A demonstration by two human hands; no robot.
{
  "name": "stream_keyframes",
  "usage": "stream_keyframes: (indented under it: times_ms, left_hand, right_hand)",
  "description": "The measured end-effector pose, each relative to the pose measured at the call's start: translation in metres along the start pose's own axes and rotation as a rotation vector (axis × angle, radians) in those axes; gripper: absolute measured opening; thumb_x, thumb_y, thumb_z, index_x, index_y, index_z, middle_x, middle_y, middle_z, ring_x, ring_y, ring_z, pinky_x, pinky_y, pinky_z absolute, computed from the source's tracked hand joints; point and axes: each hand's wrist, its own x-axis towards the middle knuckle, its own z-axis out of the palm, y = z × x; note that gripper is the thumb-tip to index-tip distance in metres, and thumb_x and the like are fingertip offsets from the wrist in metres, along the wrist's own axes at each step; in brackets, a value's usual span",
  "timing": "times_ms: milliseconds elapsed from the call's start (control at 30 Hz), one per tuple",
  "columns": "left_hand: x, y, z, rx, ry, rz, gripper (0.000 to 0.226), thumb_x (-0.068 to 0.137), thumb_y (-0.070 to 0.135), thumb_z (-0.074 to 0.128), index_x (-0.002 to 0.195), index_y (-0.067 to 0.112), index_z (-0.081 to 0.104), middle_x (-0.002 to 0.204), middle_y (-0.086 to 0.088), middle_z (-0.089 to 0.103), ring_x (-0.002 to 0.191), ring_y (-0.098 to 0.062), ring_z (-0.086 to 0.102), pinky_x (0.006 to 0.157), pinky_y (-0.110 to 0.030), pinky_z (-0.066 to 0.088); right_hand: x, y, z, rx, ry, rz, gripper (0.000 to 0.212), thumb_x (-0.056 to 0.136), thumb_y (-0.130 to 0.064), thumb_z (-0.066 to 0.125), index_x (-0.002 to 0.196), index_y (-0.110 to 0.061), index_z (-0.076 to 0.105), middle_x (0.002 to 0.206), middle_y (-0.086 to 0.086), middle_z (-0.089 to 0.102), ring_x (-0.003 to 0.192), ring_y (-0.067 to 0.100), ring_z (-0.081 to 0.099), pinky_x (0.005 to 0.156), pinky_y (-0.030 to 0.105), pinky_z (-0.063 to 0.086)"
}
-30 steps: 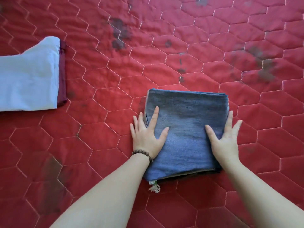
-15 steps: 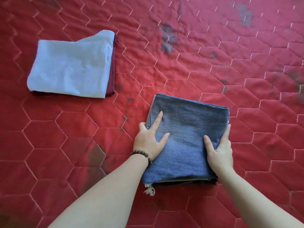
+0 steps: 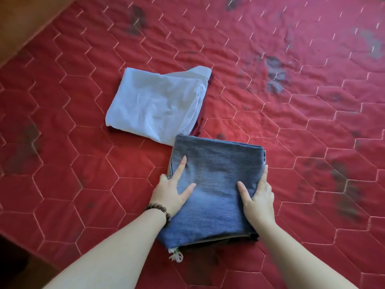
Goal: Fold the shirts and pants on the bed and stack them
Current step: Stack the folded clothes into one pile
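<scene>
Soft, even daylight fills the scene, bright without glare, and only faint shadows show. Motion blur smears the stitching of the red quilt (image 3: 291, 49) toward the upper right, while the wide lens bends lines near the edges.

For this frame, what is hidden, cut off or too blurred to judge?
Only the head view is available.
- Left hand and right hand: whether their outer fingers curl under the jeans is hidden by the denim edges.
- Layers under the jeans: only thin edges show at the near end.
- Dark red garment: almost wholly covered by the white shirt.
- Dark patches on the bedspread: stains or print, too blurred to tell.
</scene>
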Motion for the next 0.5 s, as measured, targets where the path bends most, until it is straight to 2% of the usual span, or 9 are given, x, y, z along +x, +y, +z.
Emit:
stream_keyframes:
  times_ms: [100, 267, 433, 500]
  left_hand:
    - [-0.002, 0.001, 0.000, -0.037, -0.019, -0.004, 0.073, 0.077, 0.076, 0.039, 0.131, 0.071, -0.011, 0.081, 0.002, 0.034, 0.053, -0.019, 0.048, 0.054, -0.026, 0.042]
    - [-0.009, 0.000, 0.000, -0.060, -0.048, -0.006, 0.075, 0.076, 0.075, 0.040, 0.131, 0.071, -0.011, 0.081, 0.004, 0.033, 0.054, -0.015, 0.046, 0.053, -0.020, 0.034]
    - [-0.041, -0.012, 0.000, -0.037, -0.136, -0.024, 0.075, 0.078, 0.074, 0.039, 0.130, 0.070, -0.015, 0.089, 0.003, 0.035, 0.063, -0.013, 0.048, 0.070, -0.027, 0.050]
    - [-0.049, -0.015, -0.007, -0.031, -0.172, -0.023, 0.074, 0.082, 0.072, 0.039, 0.130, 0.069, -0.017, 0.100, 0.000, 0.037, 0.075, -0.015, 0.052, 0.078, -0.029, 0.050]
  right_hand:
    - [0.001, -0.005, -0.006, -0.032, -0.043, 0.069, 0.090, 0.088, -0.053, 0.055, 0.145, -0.048, -0.013, 0.133, 0.013, 0.045, 0.123, 0.034, 0.039, 0.104, 0.046, 0.033]
    - [-0.003, -0.009, -0.013, -0.052, -0.076, 0.121, 0.092, 0.086, -0.050, 0.059, 0.143, -0.052, -0.013, 0.118, 0.009, 0.056, 0.109, 0.031, 0.054, 0.087, 0.039, 0.042]
    - [-0.040, -0.009, -0.011, -0.052, -0.107, 0.175, 0.095, 0.085, -0.046, 0.062, 0.147, -0.047, -0.009, 0.108, 0.007, 0.056, 0.109, 0.032, 0.055, 0.088, 0.041, 0.045]
    - [-0.043, -0.018, -0.015, -0.031, -0.120, 0.225, 0.094, 0.085, -0.046, 0.063, 0.150, -0.039, -0.004, 0.117, 0.008, 0.052, 0.120, 0.034, 0.049, 0.099, 0.043, 0.041]
